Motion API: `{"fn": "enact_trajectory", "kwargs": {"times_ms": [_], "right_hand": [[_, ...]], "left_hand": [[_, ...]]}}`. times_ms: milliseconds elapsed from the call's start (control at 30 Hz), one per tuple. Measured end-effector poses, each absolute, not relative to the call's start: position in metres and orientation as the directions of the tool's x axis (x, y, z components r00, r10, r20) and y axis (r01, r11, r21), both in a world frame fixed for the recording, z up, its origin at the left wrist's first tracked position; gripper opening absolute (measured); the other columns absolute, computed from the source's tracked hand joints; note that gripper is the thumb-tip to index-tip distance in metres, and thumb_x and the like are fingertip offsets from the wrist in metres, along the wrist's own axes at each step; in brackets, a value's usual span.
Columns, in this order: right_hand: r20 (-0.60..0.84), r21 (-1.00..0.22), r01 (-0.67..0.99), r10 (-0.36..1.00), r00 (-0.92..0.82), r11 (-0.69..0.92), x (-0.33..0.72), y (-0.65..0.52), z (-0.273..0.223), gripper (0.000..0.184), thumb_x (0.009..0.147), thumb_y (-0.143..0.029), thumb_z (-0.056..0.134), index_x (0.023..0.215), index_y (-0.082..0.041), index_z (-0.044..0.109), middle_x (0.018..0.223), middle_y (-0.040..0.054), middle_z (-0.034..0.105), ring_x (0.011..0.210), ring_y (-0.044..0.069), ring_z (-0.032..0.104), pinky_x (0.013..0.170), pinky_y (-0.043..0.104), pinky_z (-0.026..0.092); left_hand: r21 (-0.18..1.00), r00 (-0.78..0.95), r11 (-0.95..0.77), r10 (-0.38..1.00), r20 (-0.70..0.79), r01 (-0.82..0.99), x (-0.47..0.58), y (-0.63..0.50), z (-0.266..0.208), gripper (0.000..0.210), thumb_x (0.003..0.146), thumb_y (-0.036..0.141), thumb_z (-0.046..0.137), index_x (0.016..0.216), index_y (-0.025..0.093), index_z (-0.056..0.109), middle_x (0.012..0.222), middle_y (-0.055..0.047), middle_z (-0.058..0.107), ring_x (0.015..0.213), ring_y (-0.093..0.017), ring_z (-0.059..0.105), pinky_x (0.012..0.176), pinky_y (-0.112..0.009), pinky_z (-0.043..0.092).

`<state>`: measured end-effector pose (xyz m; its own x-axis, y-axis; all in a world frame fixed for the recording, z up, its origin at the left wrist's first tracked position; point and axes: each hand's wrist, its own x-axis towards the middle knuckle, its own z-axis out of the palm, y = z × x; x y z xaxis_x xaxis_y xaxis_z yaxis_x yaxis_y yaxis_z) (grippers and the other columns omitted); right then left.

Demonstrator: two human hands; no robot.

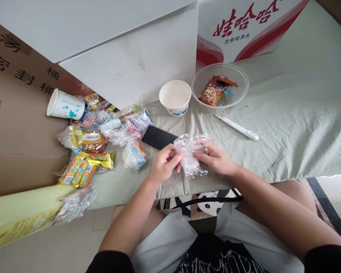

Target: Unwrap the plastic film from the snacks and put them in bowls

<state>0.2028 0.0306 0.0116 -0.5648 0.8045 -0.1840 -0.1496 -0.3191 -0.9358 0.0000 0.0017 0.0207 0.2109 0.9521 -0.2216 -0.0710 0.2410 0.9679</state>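
Observation:
A crinkled clear plastic bag (191, 163) is stretched between my two hands, above the near edge of the cloth. My left hand (165, 165) pinches its left side, thumb against fingers. On the other side, my right hand (216, 158) grips the plastic between thumb and fingers. Whether anything lies inside the bag, I cannot tell. Just behind my left hand a dark phone (158, 137) rests flat on the cloth. Farther back stand a white paper bowl (174, 94) with a blue leaf print and a clear plastic bowl (241, 93) holding brown cookie packets (211, 93).
Wrapped snacks (86, 138) are heaped at the left beside a tipped paper cup (66, 106). A white utility knife (237, 127) lies on the green cloth (295, 125) at right. White boxes (159, 49) and a brown carton (22, 121) border the back and left.

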Motion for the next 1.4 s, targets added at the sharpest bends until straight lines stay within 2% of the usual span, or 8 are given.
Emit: {"fn": "enact_trajectory", "kwargs": {"times_ms": [200,367,533,800,1000,1167,1300,1400], "right_hand": [[-0.123,-0.937,-0.218,0.84,-0.528,-0.274,0.206,0.031,0.02,0.033,0.084,-0.052,0.072,0.08,-0.022,0.06,0.07,-0.0001,0.061,0.059,0.014,0.053,0.06,0.029,0.046],[-0.103,-0.96,-0.161,0.823,-0.558,-0.23,0.213,0.026,0.021,0.027,0.088,-0.044,0.058,0.082,-0.02,0.067,0.079,0.0031,0.065,0.069,0.016,0.054,0.068,0.031,0.044],[-0.047,-0.993,-0.061,0.833,-0.552,-0.097,0.213,0.027,0.022,0.047,0.093,-0.058,0.051,0.066,-0.021,0.059,0.069,0.0021,0.059,0.07,0.017,0.053,0.072,0.033,0.043],[-0.112,-0.991,-0.011,0.858,-0.501,-0.136,0.222,0.034,0.03,0.038,0.092,-0.051,0.056,0.072,-0.02,0.062,0.073,0.0035,0.066,0.069,0.016,0.062,0.073,0.032,0.05],[-0.16,-0.986,0.04,0.847,-0.508,-0.162,0.218,0.037,0.028,0.033,0.092,-0.043,0.053,0.07,-0.02,0.058,0.072,0.0022,0.063,0.068,0.015,0.061,0.073,0.031,0.048],[-0.162,-0.985,0.037,0.841,-0.517,-0.167,0.215,0.039,0.027,0.03,0.092,-0.04,0.052,0.07,-0.02,0.057,0.072,0.0016,0.063,0.067,0.014,0.06,0.072,0.03,0.048],[-0.184,-0.983,0.08,0.847,-0.498,-0.166,0.22,0.041,0.029,0.028,0.092,-0.036,0.049,0.071,-0.02,0.056,0.073,0.0005,0.062,0.068,0.014,0.06,0.072,0.029,0.047],[-0.2,-0.98,0.106,0.834,-0.514,-0.17,0.221,0.044,0.033,0.027,0.093,-0.033,0.046,0.071,-0.02,0.055,0.074,0.0002,0.062,0.069,0.014,0.061,0.072,0.028,0.046]], "left_hand": [[0.954,0.143,0.196,0.976,-0.166,-0.228,0.001,0.004,0.025,0.033,0.078,0.051,0.077,0.078,0.018,0.077,0.078,-0.005,0.068,0.063,-0.013,0.057,0.056,-0.027,0.043],[0.973,0.119,0.179,0.98,-0.162,-0.147,0.001,0.006,0.031,0.051,0.079,0.066,0.07,0.066,0.017,0.074,0.071,-0.005,0.063,0.061,-0.013,0.052,0.056,-0.028,0.039],[0.988,0.134,0.152,0.98,-0.15,-0.006,-0.002,0.005,0.033,0.033,0.068,0.047,0.086,0.067,0.017,0.07,0.071,-0.001,0.061,0.058,-0.01,0.05,0.052,-0.024,0.037],[0.966,-0.23,-0.222,0.941,0.248,0.135,-0.039,0.011,0.065,0.018,0.064,0.021,0.079,0.067,0.019,0.062,0.071,0.0,0.059,0.065,-0.011,0.054,0.057,-0.023,0.04],[0.832,-0.24,-0.192,0.902,0.358,0.52,-0.079,0.082,0.1,0.025,0.067,-0.012,0.054,0.07,0.013,0.059,0.064,0.009,0.057,0.061,-0.002,0.05,0.061,-0.015,0.034],[0.631,-0.189,0.007,0.957,0.222,0.776,-0.084,0.16,0.116,0.045,0.081,-0.005,0.019,0.064,0.002,0.06,0.053,0.011,0.042,0.052,0.006,0.038,0.074,-0.019,0.028],[0.706,-0.295,0.006,0.911,0.288,0.708,-0.059,0.179,0.129,0.03,0.069,-0.012,0.045,0.063,0.015,0.056,0.055,0.009,0.045,0.054,-0.004,0.038,0.059,-0.021,0.03],[0.739,-0.217,-0.082,0.929,0.3,0.669,-0.029,0.183,0.137,0.034,0.065,-0.014,0.048,0.062,0.02,0.05,0.06,0.005,0.046,0.059,-0.008,0.04,0.059,-0.024,0.033]]}}
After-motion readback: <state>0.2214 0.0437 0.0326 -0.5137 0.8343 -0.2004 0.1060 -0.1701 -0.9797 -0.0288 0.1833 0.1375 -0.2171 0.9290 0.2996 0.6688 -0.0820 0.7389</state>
